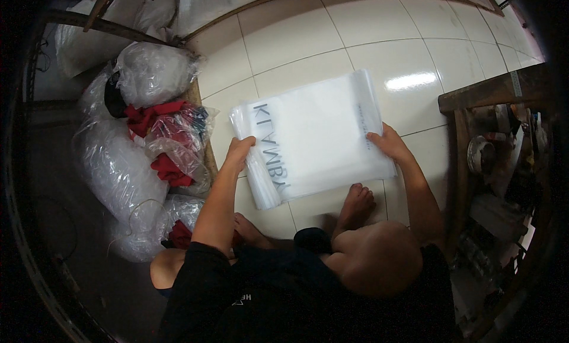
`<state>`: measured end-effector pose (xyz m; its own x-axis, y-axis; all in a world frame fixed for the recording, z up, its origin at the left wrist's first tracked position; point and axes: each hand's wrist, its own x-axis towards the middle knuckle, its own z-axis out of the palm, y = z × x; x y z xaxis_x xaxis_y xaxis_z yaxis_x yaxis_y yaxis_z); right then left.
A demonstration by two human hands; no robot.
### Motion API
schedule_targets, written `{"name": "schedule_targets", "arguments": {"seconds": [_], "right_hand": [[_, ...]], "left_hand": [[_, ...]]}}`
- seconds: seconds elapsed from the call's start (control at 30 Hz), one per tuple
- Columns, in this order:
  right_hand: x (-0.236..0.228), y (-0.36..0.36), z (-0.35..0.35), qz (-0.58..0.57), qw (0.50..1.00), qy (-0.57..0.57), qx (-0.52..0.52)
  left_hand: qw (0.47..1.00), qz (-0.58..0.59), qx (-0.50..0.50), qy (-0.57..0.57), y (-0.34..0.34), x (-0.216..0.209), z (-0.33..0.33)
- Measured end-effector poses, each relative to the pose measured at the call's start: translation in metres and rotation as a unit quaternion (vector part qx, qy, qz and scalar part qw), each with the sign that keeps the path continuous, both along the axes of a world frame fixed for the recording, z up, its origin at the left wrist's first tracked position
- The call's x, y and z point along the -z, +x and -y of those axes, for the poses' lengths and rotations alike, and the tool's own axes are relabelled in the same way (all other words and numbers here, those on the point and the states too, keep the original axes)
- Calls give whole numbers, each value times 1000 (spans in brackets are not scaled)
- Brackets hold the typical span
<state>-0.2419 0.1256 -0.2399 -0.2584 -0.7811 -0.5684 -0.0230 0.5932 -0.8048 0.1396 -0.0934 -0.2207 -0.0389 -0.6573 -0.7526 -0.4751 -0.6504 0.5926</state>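
Note:
A stack of white, translucent plastic bags (323, 138) with dark printing lies in front of me, its left and right sides curled up. My left hand (241, 152) grips the rolled left side, thumb on top and fingers hidden beneath. On the right, my right hand (388, 143) clasps the opposite side, its thumb pressing on the upper face. Between my hands the middle of the stack is fairly flat. I cannot tell whether it rests on the floor or is slightly raised.
Clear plastic sacks (118, 171) are heaped at the left, some with red cloth (172, 168) inside. A wooden bench (498, 88) with cluttered shelves stands at the right. Pale tiles (290, 29) cover the floor. My bare foot (357, 204) is close to the stack's near edge.

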Motion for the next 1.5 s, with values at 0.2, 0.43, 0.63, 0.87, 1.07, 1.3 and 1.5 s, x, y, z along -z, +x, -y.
{"name": "schedule_targets", "arguments": {"seconds": [0.2, 0.43, 0.63, 0.87, 1.07, 1.3, 1.5], "right_hand": [[0, 1, -3, -15, 1000, 12, -4], [3, 1, 4, -150, 987, 25, -54], [3, -21, 8, -198, 979, 41, 5], [10, -81, 27, -239, 968, 11, -80], [-6, -65, 27, -242, 968, 14, -60], [-49, 19, 26, -398, 913, -49, -68], [-43, 84, 36, -391, 896, -107, -180]], "left_hand": [[986, 12, 48, -158, -5, -6, -13], [990, 54, 83, -104, 10, 12, -4], [992, -128, 16, -10, -8, -4, -13], [983, -174, -23, 48, -41, 3, -27], [977, -202, -44, 55, -30, 18, -28], [979, -199, -35, 42, -27, 23, -33], [977, -210, -3, 40, -31, 10, -31]]}}
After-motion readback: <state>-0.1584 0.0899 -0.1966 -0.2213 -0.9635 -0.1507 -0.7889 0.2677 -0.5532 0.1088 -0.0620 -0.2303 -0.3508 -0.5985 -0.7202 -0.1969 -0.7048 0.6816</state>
